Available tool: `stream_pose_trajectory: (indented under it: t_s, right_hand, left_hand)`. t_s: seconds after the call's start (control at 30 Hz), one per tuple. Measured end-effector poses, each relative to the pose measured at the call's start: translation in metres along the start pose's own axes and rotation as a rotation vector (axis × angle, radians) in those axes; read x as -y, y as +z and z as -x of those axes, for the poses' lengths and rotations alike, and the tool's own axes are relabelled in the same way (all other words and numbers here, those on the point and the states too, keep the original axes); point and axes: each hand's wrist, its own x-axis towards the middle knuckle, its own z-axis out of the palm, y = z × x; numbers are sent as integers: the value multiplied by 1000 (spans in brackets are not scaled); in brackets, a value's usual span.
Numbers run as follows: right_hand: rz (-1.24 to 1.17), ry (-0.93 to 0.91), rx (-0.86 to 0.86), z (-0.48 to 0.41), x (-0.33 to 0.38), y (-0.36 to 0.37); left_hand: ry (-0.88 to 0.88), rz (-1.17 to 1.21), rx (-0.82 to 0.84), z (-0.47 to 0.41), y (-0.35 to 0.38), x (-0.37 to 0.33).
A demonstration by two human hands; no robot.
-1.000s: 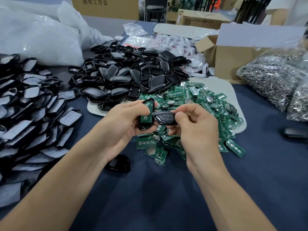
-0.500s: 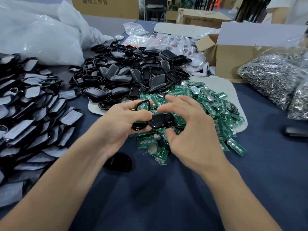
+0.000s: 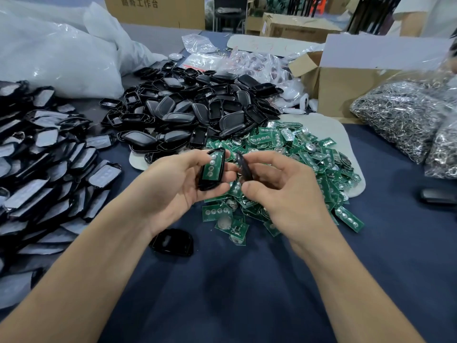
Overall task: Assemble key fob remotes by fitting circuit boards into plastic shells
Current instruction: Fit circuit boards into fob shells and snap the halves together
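My left hand [image 3: 173, 184] grips a black shell half [image 3: 212, 169] with a green circuit board seated inside it, board face up. Just to its right, my right hand [image 3: 284, 194] pinches a second black shell half [image 3: 243, 167], held on edge and close beside the first. Both are held above the near edge of a heap of green circuit boards [image 3: 291, 157]. Behind that heap lies a pile of black plastic shells [image 3: 197, 112]. One black shell [image 3: 173, 242] rests on the blue table near my left wrist.
Rows of black pieces with grey film [image 3: 42, 169] fill the left side. White plastic bags [image 3: 57, 58] sit at back left. A cardboard box [image 3: 351, 78] and bags of metal rings [image 3: 405, 115] stand at right. A black object [image 3: 439, 196] lies at the right edge.
My right hand turned its shell half from lying flat to standing on edge. My left hand tilted its shell so the board faces me. Both hands rose slightly.
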Motion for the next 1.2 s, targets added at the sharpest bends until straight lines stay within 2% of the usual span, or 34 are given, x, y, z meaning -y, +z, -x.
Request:
stream_pose_trajectory:
  t_s: [0.17,0.3,0.47,0.77,1.0,1.2]
  right_hand:
    - [-613,226,48,-4,0,-4]
    - [-799,325,41,-6,0,-6]
    - [-861,371,43,-6,-1,-6]
    - [-829,374,51,-6,-1,-2]
    - [-780,384,34,-5,0,0]
    - [-756,364,-15,-2,3,11]
  left_hand:
    - [-26,30,34,1,-2,0]
    - [-23,21,56,1,-4,0]
    - [25,-63,101,2,-6,-1]
    - [82,-130,176,0,-9,2]
    - [141,-146,52,2,0,3]
    - [325,-225,-166,1,15,18]
